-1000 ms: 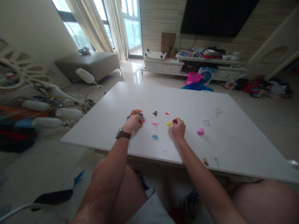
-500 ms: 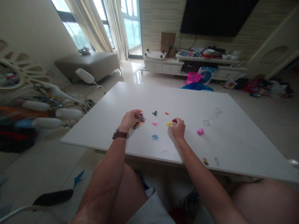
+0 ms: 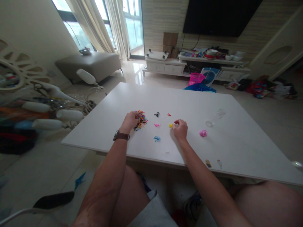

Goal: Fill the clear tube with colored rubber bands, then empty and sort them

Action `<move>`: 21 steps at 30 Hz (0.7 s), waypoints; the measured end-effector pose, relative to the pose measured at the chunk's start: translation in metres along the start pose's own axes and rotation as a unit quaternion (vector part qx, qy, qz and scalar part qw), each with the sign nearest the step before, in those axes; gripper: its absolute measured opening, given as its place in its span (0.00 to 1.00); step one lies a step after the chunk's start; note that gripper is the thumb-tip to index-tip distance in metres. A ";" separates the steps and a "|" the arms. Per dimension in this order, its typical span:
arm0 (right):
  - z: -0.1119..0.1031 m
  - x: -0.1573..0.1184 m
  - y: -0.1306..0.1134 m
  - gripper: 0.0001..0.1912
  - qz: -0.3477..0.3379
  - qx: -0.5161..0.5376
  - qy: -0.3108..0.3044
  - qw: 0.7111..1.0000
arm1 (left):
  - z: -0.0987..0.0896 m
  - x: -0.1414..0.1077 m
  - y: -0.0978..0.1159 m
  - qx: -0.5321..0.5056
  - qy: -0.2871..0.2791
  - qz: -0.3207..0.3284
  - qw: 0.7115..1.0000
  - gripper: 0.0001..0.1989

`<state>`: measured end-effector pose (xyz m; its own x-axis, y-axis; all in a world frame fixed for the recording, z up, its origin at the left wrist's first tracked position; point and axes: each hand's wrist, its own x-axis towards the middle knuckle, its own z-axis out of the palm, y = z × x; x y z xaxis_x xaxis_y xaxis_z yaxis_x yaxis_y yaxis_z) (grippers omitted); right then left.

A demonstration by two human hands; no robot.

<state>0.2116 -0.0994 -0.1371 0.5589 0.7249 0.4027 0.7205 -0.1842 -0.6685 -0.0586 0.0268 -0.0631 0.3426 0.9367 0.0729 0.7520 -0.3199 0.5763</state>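
Observation:
A heap of mixed-colour small rubber bands (image 3: 142, 121) lies on the white table (image 3: 189, 104). My left hand (image 3: 130, 121), with a watch on its wrist, reaches into the heap's left side; its fingers are bent together and what they pinch is too small to make out. Fingers curled, my right hand (image 3: 181, 128) pinches at the yellow rubber bands (image 3: 170, 125) on the tabletop. Between the hands lie small groups of black bands (image 3: 157, 115), pink bands (image 3: 157, 125) and blue bands (image 3: 157, 138). Beyond the yellow ones are a few red bands (image 3: 169, 114).
Right of my right hand sit a pink round item (image 3: 203, 133) and a clear plastic container (image 3: 220, 113) lying on its side, with a clear ring-shaped piece (image 3: 209, 124). A small yellow cartoon figure (image 3: 208, 163) and a clear piece (image 3: 219, 163) lie near the front edge.
My left hand has shifted very slightly to the left, uncovering more of the heap. My right hand stays at the yellow bands.

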 end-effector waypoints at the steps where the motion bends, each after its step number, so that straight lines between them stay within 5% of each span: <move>1: 0.000 0.000 0.000 0.03 0.000 0.000 0.000 1.000 | 0.000 0.000 0.000 0.001 0.002 0.002 1.000 0.12; 8: 0.000 0.000 0.000 0.03 -0.004 0.000 0.000 1.000 | -0.003 -0.001 0.004 -0.038 0.009 0.000 0.999 0.05; 12: 0.000 0.000 -0.002 0.04 -0.020 0.003 0.005 1.000 | 0.002 -0.002 0.008 -0.162 -0.022 -0.027 0.986 0.03; 16: -0.001 -0.005 -0.009 0.03 -0.106 0.021 0.002 0.994 | 0.018 0.000 0.016 -0.316 -0.084 -0.034 0.944 0.02; 21: -0.002 -0.015 -0.023 0.03 -0.223 0.042 -0.059 0.972 | 0.039 -0.001 0.031 -0.340 -0.131 0.019 0.931 0.04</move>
<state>0.1876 -0.1072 -0.1265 0.1447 0.7922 0.5928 0.8412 0.2170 -0.4952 -0.0132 0.0098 -0.0772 0.5535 0.8316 -0.0460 0.2365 -0.1040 0.9660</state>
